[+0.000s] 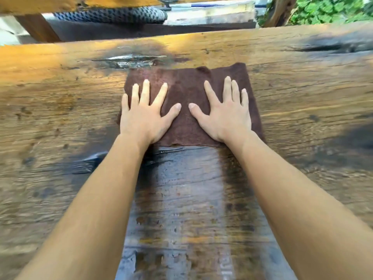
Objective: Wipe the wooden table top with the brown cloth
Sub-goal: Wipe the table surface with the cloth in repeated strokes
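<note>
A person's left hand (144,116) and right hand (226,116) press flat on the brown cloth (185,91), fingers straight and spread wide, thumbs nearly meeting at its middle; the cloth lies spread out on the wooden bench (302,93), towards its far edge; a dark, glistening band (185,199) runs along the wood from the cloth's near edge back between the forearms; beyond the bench sit a patterned cushion (113,14) and, at upper right, green leaves (327,11).

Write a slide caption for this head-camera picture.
Left hand and right hand press a brown cloth flat on a wet-streaked wooden table.
</note>
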A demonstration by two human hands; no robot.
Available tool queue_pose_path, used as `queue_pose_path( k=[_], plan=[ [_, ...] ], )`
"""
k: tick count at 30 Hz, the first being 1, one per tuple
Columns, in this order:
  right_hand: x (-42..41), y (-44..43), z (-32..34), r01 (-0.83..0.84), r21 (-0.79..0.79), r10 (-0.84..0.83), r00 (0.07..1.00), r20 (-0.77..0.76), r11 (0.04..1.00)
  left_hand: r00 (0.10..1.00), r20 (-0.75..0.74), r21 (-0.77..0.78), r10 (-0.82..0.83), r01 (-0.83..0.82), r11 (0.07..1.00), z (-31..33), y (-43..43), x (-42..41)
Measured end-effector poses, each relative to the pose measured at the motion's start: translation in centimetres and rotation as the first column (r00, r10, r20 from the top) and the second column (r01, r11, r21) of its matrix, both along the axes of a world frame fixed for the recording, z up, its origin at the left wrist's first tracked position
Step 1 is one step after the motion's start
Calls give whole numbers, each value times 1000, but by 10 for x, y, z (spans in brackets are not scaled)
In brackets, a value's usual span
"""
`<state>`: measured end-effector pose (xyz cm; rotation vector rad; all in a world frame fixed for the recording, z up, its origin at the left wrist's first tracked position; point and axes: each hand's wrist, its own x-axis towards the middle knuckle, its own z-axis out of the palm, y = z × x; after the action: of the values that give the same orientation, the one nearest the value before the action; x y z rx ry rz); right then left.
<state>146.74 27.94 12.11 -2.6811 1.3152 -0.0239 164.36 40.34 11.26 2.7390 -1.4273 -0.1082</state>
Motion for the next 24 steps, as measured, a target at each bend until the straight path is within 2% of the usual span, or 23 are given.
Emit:
queue_pose_path(
  k=[8, 20, 24],
  plan=[
    [-75, 104, -1, -37, 32, 37, 999, -13, 999, 997, -65, 84, 45, -40, 996, 5, 108, -85],
    [-188, 249, 0, -74, 86, 75, 997, -7, 994, 996, -60, 87, 60, -55, 995, 9, 263, -207],
    [-228, 300, 8, -94, 39, 94, 996, 10, 995, 995, -75, 66, 67, -62, 996, 15, 311, -242]
  ],
)
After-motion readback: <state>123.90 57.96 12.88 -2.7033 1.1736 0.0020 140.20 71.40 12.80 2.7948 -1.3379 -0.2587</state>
